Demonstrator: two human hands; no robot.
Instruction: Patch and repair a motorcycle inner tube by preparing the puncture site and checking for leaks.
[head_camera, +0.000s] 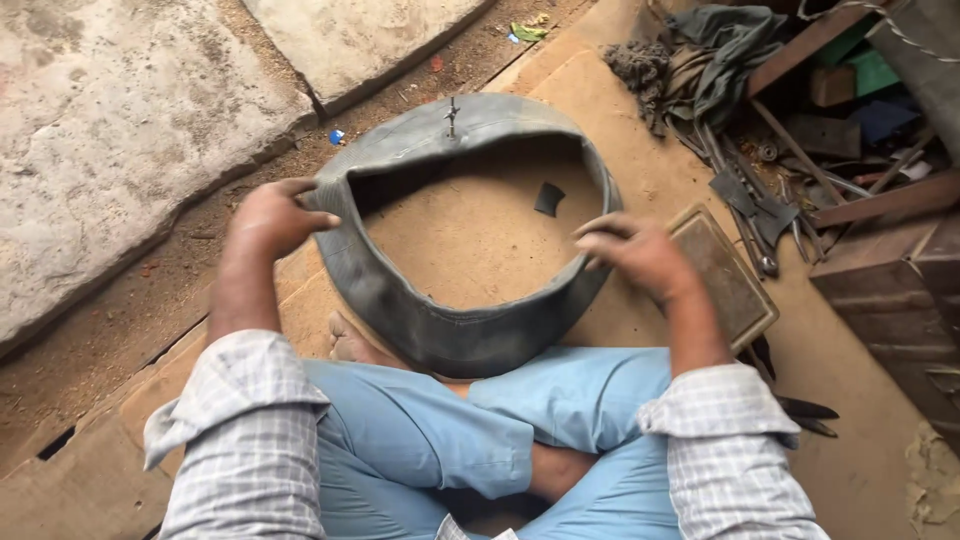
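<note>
From the head camera, looking down: a person sits cross-legged in light blue trousers on a brown board floor. The left hand has its grip closed on the left rim of a grey rubber inner tube, fingers curled over the edge. The right hand grips the tube's right rim, fingers bent down onto it. The tube stands as a ring on the floor just ahead of the knees, its valve stem poking up at the far side. A small black patch lies inside the ring. Beside the right hand, a flat rectangular block; beyond it, a heap of metal tools and rags.
</note>
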